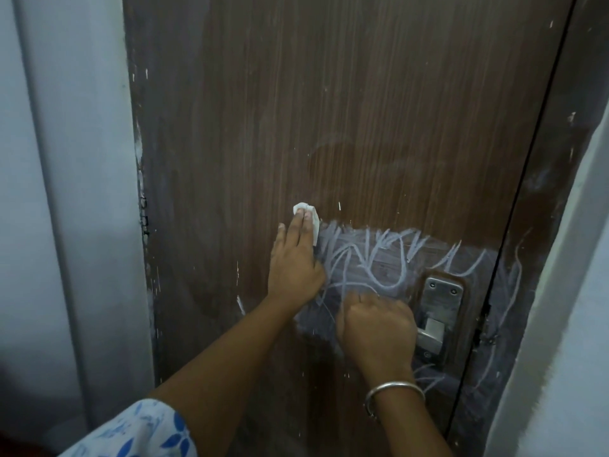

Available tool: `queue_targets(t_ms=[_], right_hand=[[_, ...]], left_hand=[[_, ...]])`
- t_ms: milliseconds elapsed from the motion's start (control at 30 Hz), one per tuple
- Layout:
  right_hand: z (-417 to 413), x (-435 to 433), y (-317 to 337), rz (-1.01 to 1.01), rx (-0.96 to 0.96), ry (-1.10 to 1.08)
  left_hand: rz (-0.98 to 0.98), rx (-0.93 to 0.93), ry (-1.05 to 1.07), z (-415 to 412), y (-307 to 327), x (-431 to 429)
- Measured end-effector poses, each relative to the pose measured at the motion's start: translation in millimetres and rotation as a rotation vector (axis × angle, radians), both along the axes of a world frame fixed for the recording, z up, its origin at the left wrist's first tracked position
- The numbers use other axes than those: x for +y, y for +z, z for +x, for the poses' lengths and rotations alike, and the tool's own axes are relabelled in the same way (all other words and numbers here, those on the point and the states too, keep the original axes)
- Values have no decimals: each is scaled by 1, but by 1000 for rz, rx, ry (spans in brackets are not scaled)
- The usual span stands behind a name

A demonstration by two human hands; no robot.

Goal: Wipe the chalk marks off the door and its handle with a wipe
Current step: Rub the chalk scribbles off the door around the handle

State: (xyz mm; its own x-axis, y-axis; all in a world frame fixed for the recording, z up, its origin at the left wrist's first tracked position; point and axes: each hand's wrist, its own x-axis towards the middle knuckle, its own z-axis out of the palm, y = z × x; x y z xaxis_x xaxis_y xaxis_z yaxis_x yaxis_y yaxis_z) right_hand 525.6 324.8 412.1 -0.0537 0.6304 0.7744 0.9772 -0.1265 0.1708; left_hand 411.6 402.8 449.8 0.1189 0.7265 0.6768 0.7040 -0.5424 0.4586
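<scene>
Left hand [295, 258] flat against the brown wooden door [362, 110], fingers pressing a small crumpled white wipe [308, 216] onto the wood, just left of the white chalk scribbles [379, 258]. Right hand [377, 328] curled in a fist low on the door, seemingly gripping the silver metal handle [431, 336], though mostly hiding it. Silver bangle [392, 395] on the right wrist. More chalk lines across the dark door frame [514, 291]. Blue-and-white flowered sleeve [138, 433] on the left arm.

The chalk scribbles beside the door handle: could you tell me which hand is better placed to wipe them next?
The left hand. It already presses the wipe flat on the door at the scribbles' upper-left edge. The right hand is closed around the handle and holds no wipe.
</scene>
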Motion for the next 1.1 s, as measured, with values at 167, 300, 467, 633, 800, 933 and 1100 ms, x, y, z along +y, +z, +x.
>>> queue_targets(t_ms=[167, 300, 467, 633, 800, 933, 1100], right_hand=[[0, 0, 1, 5, 7, 1], [1, 1, -1, 13, 15, 15], [2, 2, -3, 26, 20, 30], [3, 3, -4, 42, 13, 39], [3, 5, -4, 58, 8, 38], [4, 5, -5, 74, -9, 50], [4, 5, -5, 86, -8, 62]], left_hand=[[2, 41, -47, 2, -6, -2], [-46, 36, -23, -4, -3, 4], [-66, -72, -144, 7, -2, 2], [-1, 32, -177, 1, -10, 6], [-79, -106, -168, -3, -2, 11], [27, 63, -165, 0, -12, 9], [106, 266, -124, -9, -15, 10]])
